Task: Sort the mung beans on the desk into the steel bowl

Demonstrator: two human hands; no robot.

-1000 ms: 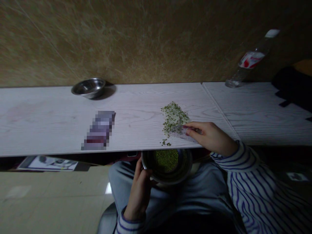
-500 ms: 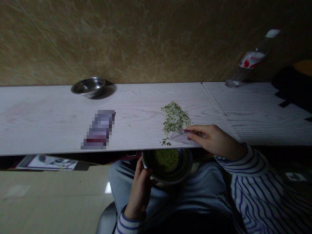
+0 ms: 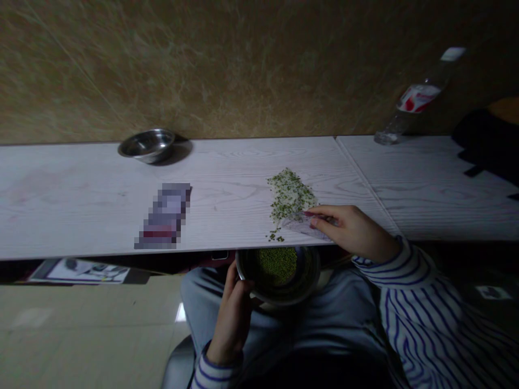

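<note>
My left hand [image 3: 238,309] grips the left rim of a metal bowl [image 3: 308,289], which sits below the table's front edge, over my lap. Green mung beans [image 3: 278,265] fill part of this bowl. Above it, on the tabletop, my right hand [image 3: 344,227] is closed on a clear plastic bag [image 3: 298,224], pinching it between thumb and fingers. Green beans mixed with white grains [image 3: 291,192] lie scattered just beyond the bag. A few loose beans [image 3: 275,235] rest near the edge, above the bowl.
A second metal bowl [image 3: 148,147] stands at the back left of the white table [image 3: 227,194]. Nearer me lies a blurred-out flat object [image 3: 166,216]. At the back right are a clear bottle [image 3: 419,100] and a dark bag-like item [image 3: 486,140]. A wall rises behind.
My right hand has shifted slightly left and up, together with the plastic bag. My left hand and the bowl keep their place.
</note>
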